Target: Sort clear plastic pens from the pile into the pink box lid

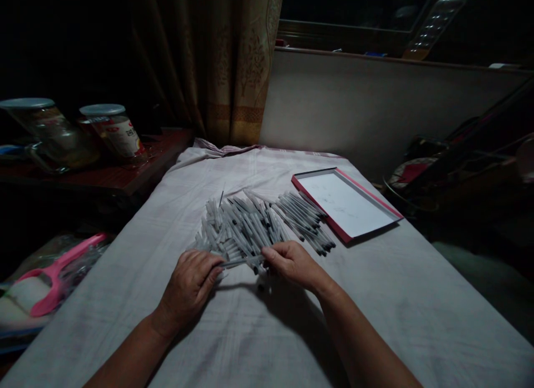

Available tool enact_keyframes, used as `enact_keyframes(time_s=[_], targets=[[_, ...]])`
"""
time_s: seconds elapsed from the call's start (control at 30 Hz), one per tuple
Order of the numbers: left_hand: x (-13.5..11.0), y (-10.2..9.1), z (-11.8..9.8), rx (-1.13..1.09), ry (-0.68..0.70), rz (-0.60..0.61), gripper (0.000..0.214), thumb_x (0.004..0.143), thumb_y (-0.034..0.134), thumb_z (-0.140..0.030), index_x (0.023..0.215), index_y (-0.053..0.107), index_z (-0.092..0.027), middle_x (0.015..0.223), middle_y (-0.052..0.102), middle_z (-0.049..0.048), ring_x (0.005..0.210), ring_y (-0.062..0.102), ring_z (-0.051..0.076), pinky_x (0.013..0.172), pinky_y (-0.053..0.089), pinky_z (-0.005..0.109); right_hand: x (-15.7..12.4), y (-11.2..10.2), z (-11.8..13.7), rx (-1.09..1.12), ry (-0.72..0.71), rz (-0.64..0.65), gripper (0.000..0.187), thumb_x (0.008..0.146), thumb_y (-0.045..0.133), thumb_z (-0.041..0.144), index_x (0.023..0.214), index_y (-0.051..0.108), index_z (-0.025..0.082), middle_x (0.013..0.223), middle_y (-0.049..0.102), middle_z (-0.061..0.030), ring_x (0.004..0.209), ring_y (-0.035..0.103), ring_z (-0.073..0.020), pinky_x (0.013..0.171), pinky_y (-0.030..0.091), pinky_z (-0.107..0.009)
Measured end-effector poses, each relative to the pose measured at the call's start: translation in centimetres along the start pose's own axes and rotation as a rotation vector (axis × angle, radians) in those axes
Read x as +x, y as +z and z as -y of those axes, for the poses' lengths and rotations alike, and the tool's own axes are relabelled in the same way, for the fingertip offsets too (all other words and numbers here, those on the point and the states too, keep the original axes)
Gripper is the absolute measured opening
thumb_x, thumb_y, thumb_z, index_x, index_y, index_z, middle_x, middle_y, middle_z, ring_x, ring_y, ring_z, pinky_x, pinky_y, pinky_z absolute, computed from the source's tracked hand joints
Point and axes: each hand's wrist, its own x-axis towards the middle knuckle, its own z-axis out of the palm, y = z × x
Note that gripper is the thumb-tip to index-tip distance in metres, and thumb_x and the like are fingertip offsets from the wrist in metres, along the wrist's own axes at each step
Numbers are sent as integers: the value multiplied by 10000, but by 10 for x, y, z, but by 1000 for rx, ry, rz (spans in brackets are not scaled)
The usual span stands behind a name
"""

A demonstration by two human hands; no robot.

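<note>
Between my two hands a slim pen (pixel 236 262) is held level, just above the near edge of a pile. My left hand (pixel 189 282) pinches its left end, and my right hand (pixel 290 263) grips near the right end with thumb and fingers closed. Behind them lies a heap of similar pens (pixel 246 224) in clear or whitish sleeves, mixed with loose clear plastic pieces (pixel 212 227) at the left. To the right, a neater row of pens (pixel 302 213) with dark tips lies beside a shallow red-edged box lid (pixel 367 202) with a white inside.
A pale checked cloth (pixel 258 343) covers the surface. On a dark red side table (pixel 137 174) at the left stand a lidded jar (pixel 119 132) and a glass jug (pixel 58 138). A pink plastic handle (pixel 58 271) lies below. A curtain (pixel 233 71) hangs at the back.
</note>
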Motion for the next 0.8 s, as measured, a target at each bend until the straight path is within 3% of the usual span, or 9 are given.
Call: enact_keyframes(time_s=[0.13,0.23,0.37,0.43,0.6,0.8], targets=[[1,0,0,68,13,-9,217,992,459,-341,958,620,-199,826,694,31,767,631,188,788,446,342,-1,1,5,31,-31,-8,433,837,550,511,549,554,188,504,514,19,490,462,-111,475,335,-225],[1,-4,5,60,-23,9,319,1006,406,-355,824,615,-197,730,666,19,686,608,177,719,449,318,-2,-13,5,60,-131,-96,318,801,610,448,634,630,178,543,547,27,524,491,-112,510,375,-226],[4,-9,10,31,-129,-48,414,1013,351,-318,671,557,-209,608,601,-5,597,568,160,657,436,297,0,-42,-6,158,-183,-475,276,751,660,440,772,703,168,590,632,3,543,567,-135,552,459,-253],[6,-6,8,48,-123,-89,350,1001,397,-354,761,603,-205,683,646,11,673,597,178,735,445,323,3,-45,-14,143,-154,-625,294,744,663,450,782,720,163,603,671,-22,555,611,-161,557,487,-272],[7,7,1,96,-117,-22,241,979,466,-366,998,652,-214,890,695,48,854,618,211,856,417,380,13,-13,-25,-54,-159,-749,243,789,637,400,829,781,208,815,789,-69,765,730,-236,749,552,-338],[0,14,2,110,-131,71,244,973,470,-353,1054,665,-232,954,682,56,906,594,220,880,394,399,17,12,-23,-153,-165,-690,218,845,600,347,873,780,226,902,798,-58,831,742,-228,804,554,-323]])
